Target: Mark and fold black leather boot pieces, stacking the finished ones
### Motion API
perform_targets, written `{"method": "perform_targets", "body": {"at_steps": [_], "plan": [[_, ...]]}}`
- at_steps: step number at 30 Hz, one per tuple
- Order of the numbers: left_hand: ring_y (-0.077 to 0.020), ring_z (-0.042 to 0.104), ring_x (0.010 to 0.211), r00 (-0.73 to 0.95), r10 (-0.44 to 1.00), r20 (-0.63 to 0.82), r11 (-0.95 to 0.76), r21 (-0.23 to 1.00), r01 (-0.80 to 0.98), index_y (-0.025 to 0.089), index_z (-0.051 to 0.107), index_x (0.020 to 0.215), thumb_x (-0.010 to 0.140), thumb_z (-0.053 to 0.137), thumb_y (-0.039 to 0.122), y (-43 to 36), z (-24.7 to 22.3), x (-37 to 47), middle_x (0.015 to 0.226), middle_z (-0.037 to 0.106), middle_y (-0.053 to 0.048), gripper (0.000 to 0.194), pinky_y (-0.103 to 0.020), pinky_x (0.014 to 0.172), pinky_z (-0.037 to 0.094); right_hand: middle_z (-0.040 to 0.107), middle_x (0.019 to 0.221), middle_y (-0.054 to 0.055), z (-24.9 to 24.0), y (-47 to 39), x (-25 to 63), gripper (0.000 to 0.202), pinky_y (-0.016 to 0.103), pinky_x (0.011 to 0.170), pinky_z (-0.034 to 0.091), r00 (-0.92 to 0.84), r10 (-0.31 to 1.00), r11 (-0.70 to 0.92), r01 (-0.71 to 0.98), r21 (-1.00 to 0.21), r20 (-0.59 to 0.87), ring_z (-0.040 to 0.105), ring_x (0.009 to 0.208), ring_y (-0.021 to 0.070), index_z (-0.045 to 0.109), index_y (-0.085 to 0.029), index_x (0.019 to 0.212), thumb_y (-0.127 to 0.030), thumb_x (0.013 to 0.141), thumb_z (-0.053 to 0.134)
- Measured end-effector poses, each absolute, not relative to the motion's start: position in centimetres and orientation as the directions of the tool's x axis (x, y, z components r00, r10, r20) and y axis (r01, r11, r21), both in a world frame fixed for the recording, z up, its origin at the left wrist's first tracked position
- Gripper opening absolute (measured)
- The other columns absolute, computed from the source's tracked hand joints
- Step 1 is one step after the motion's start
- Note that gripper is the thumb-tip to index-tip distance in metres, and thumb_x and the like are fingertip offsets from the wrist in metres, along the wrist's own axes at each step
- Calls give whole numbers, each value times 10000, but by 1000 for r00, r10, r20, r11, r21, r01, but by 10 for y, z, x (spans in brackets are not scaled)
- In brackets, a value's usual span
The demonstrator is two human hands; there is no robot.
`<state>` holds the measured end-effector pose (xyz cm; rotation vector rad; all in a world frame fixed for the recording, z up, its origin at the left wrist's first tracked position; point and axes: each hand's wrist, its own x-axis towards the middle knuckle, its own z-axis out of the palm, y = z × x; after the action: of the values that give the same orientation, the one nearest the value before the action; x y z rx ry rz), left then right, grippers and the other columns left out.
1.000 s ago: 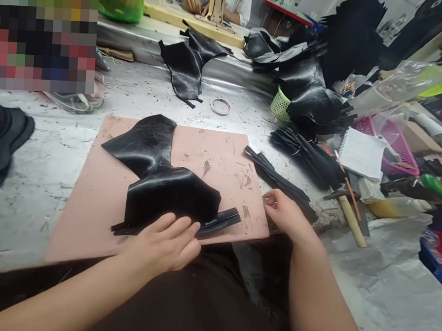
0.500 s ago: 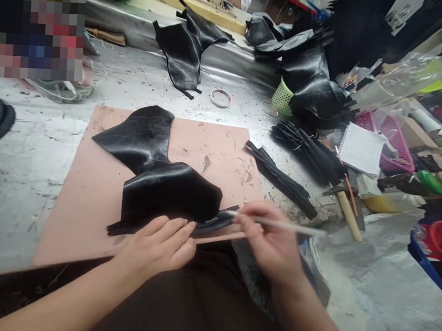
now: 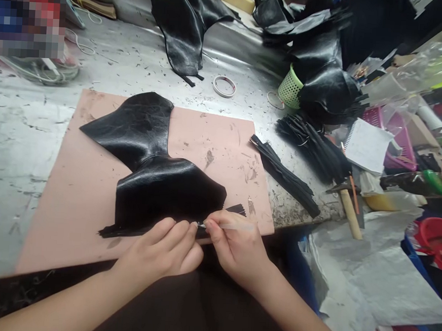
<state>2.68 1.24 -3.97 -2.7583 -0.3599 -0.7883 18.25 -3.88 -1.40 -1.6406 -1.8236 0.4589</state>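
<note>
A black leather piece lies on a pink board, with a black zipper strip along its near edge. My left hand presses on that near edge, its fingers curled together over leather and strip; the fingertips partly hide what they grip. In my right hand is a thin whitish pen-like tool, pinched between thumb and fingers. Its tip meets the strip right beside my left fingertips.
Black strips lie right of the board, near a bigger bundle. Behind are a tape roll, a green basket and more leather pieces. A wooden-handled tool and notebook lie at right.
My right hand has moved left with the pen-like tool, from the strip's right part to beside my left fingertips. My left hand stays on the near edge. The view has shifted slightly.
</note>
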Motion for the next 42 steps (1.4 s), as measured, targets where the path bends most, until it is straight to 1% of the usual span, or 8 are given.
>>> {"method": "perform_targets", "body": {"at_steps": [3,8,11,22,31,42], "plan": [[-150,619,674,831,166,531,-940,-169,296,187,526,594,809,488,77,12,-38,27,711,700,-6,245,-311,665,425,602,625,26,-14,-39,183,233,226,560,418,-32,974,168,763,-624,222,541,555,118,566,-145,728,-181,879,392],[-146,621,663,832,158,532,-941,-174,290,187,524,597,811,489,78,13,-38,26,719,705,-6,242,-310,662,433,613,637,31,-14,-40,183,219,227,567,426,-9,971,163,750,-640,238,553,570,120,572,-138,741,-174,874,401],[-144,621,657,834,148,531,-940,-188,286,188,519,601,806,495,76,13,-37,26,714,705,-4,235,-307,662,436,611,630,29,-15,-40,182,221,227,561,425,-23,970,177,752,-635,243,549,561,119,572,-139,730,-171,872,405],[-152,626,663,841,153,518,-945,-173,278,185,524,594,806,493,76,13,-35,25,725,707,-11,241,-317,664,447,615,626,38,-16,-41,182,227,231,570,435,-9,966,179,749,-638,260,563,569,124,578,-127,723,-160,868,408],[-146,611,642,850,126,511,-936,-223,273,182,537,605,805,495,57,12,-36,24,703,701,-15,239,-315,669,443,609,609,28,-14,-42,181,234,227,555,429,-22,968,183,747,-640,251,554,549,116,573,-137,701,-165,868,412],[-137,600,642,854,126,505,-931,-237,278,188,543,605,806,503,73,12,-37,24,687,686,-1,235,-304,663,447,608,600,9,-14,-42,180,236,217,543,423,-32,971,184,734,-654,237,545,535,105,559,-161,692,-172,872,407]]}}
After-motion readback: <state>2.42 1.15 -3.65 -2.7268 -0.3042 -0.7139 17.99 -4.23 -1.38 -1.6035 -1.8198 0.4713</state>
